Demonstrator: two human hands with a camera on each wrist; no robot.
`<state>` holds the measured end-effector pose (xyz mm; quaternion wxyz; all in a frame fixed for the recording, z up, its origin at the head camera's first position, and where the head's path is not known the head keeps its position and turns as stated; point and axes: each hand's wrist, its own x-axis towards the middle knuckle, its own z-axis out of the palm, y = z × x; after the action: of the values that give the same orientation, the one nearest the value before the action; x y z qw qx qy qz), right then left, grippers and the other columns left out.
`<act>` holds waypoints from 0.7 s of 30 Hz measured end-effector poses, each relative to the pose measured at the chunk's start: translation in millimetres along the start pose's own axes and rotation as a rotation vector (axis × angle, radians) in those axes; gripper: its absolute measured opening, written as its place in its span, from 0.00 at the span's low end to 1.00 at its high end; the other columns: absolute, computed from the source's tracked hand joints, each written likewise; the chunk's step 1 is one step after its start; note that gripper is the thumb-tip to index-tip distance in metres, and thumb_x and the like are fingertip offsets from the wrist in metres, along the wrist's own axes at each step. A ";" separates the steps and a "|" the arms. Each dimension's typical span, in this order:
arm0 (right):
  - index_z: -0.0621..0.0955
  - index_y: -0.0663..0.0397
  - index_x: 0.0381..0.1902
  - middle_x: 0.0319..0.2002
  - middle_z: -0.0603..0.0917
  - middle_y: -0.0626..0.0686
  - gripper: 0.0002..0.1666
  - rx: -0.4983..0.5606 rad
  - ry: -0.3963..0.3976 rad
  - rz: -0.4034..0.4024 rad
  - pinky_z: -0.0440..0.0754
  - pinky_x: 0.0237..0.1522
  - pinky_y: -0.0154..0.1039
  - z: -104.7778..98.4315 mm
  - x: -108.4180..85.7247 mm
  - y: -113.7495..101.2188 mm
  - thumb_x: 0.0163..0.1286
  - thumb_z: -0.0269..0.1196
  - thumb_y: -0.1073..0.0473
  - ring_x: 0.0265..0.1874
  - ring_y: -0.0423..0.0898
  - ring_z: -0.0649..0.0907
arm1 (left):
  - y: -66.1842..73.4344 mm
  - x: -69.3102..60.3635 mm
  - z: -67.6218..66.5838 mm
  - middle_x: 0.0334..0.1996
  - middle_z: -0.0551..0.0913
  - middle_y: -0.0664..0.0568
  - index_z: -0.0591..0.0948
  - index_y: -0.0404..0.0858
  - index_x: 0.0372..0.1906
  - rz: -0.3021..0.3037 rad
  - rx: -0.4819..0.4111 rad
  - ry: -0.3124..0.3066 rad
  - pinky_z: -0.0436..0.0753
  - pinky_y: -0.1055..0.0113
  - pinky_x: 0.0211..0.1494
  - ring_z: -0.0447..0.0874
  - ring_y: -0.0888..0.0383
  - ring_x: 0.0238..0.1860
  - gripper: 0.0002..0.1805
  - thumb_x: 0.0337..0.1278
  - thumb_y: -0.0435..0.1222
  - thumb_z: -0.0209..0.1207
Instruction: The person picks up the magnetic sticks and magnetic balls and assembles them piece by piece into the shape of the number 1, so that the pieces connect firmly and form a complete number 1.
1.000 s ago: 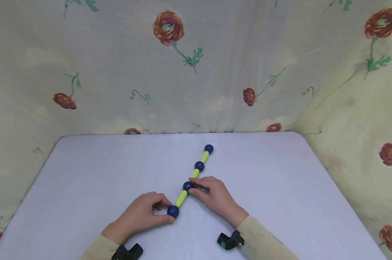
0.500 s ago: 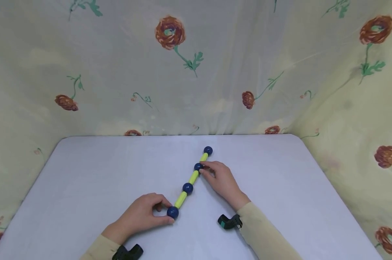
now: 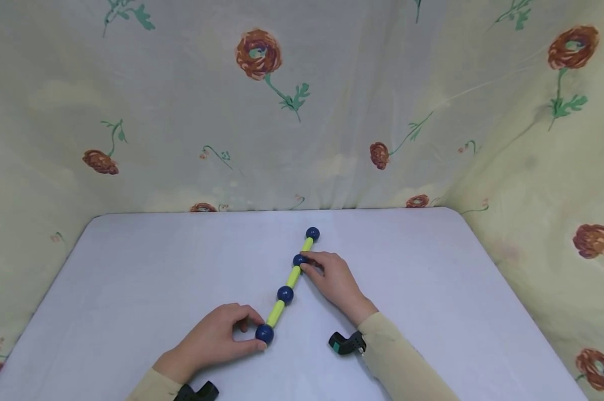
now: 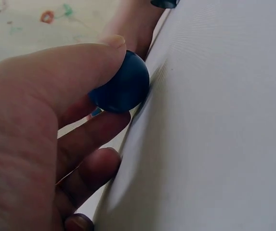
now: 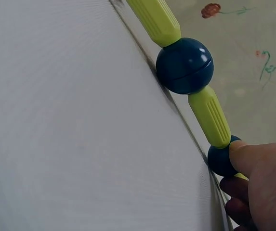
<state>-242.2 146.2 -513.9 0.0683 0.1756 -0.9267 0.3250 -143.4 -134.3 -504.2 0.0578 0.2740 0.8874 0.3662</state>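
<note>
A chain of blue balls joined end to end by yellow-green rods (image 3: 275,314) lies slanted on the white table. My left hand (image 3: 216,340) pinches the nearest ball (image 3: 264,334) between thumb and fingers; the left wrist view shows the thumb across that ball's top. Farther up, my right hand (image 3: 337,281) grips another ball (image 3: 299,260), partly covered by thumb and fingertips in the right wrist view. Between the hands sits an untouched ball (image 3: 285,294). The far-end ball (image 3: 313,234) lies beyond the right hand.
The white table (image 3: 146,262) has rounded far corners. Behind it hangs a pale curtain (image 3: 171,72) with printed flowers, which continues along both sides. Each wrist wears a black camera device, the right one (image 3: 347,342) lying near the sleeve.
My right hand has moved up the chain, from the ball second from the near end to the one after it. The chain's far end has swung slightly left. The left hand keeps its hold.
</note>
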 end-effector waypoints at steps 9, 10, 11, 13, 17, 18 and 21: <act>0.82 0.42 0.58 0.51 0.85 0.43 0.20 0.035 -0.018 -0.035 0.77 0.52 0.42 1.1 1.4 -0.7 0.71 0.64 0.48 0.50 0.42 0.81 | 6.1 -6.7 -0.2 0.34 0.78 0.71 0.83 0.58 0.47 0.037 -0.005 -0.032 0.76 0.68 0.39 0.74 0.67 0.34 0.18 0.54 0.57 0.68; 0.83 0.41 0.58 0.51 0.85 0.43 0.19 0.040 -0.023 -0.038 0.77 0.53 0.42 1.9 2.0 -1.3 0.71 0.64 0.48 0.51 0.41 0.81 | 6.6 -8.1 0.0 0.34 0.78 0.71 0.83 0.58 0.47 0.033 -0.007 -0.034 0.76 0.68 0.39 0.74 0.67 0.34 0.17 0.54 0.57 0.68; 0.83 0.41 0.58 0.51 0.85 0.42 0.20 0.043 -0.030 -0.041 0.77 0.53 0.42 2.7 2.6 -2.1 0.71 0.63 0.48 0.51 0.41 0.80 | 6.9 -9.4 0.2 0.34 0.78 0.71 0.83 0.58 0.47 0.030 -0.006 -0.035 0.76 0.68 0.39 0.74 0.67 0.34 0.17 0.54 0.57 0.67; 0.83 0.41 0.58 0.52 0.85 0.41 0.20 0.045 -0.044 -0.050 0.77 0.53 0.41 4.8 4.1 -4.2 0.71 0.64 0.47 0.51 0.40 0.80 | 7.4 -12.1 0.9 0.33 0.78 0.71 0.83 0.59 0.46 0.037 -0.004 -0.031 0.76 0.68 0.40 0.74 0.68 0.34 0.17 0.54 0.57 0.68; 0.83 0.40 0.58 0.50 0.85 0.39 0.19 0.043 -0.075 -0.070 0.77 0.50 0.40 9.6 7.4 -10.5 0.71 0.64 0.47 0.48 0.38 0.80 | 8.6 -17.6 2.5 0.34 0.79 0.74 0.82 0.61 0.45 0.077 0.014 0.004 0.73 0.66 0.41 0.74 0.70 0.33 0.16 0.53 0.55 0.70; 0.83 0.40 0.58 0.50 0.85 0.39 0.19 0.043 -0.081 -0.078 0.77 0.49 0.40 11.0 8.3 -12.4 0.71 0.64 0.47 0.47 0.38 0.80 | 9.2 -19.4 3.1 0.34 0.79 0.75 0.82 0.61 0.45 0.085 0.021 0.017 0.72 0.65 0.42 0.74 0.70 0.33 0.15 0.52 0.55 0.70; 0.83 0.39 0.58 0.51 0.85 0.38 0.19 0.055 -0.103 -0.108 0.77 0.49 0.39 15.2 10.9 -18.0 0.71 0.64 0.47 0.48 0.38 0.79 | 11.6 -25.9 5.8 0.34 0.78 0.77 0.81 0.63 0.44 0.066 0.036 0.031 0.69 0.65 0.42 0.74 0.72 0.34 0.15 0.52 0.56 0.69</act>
<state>-245.8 120.5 -512.8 0.0330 0.2439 -0.9090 0.3365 -114.7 -137.6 -503.0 0.0270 0.2986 0.8850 0.3562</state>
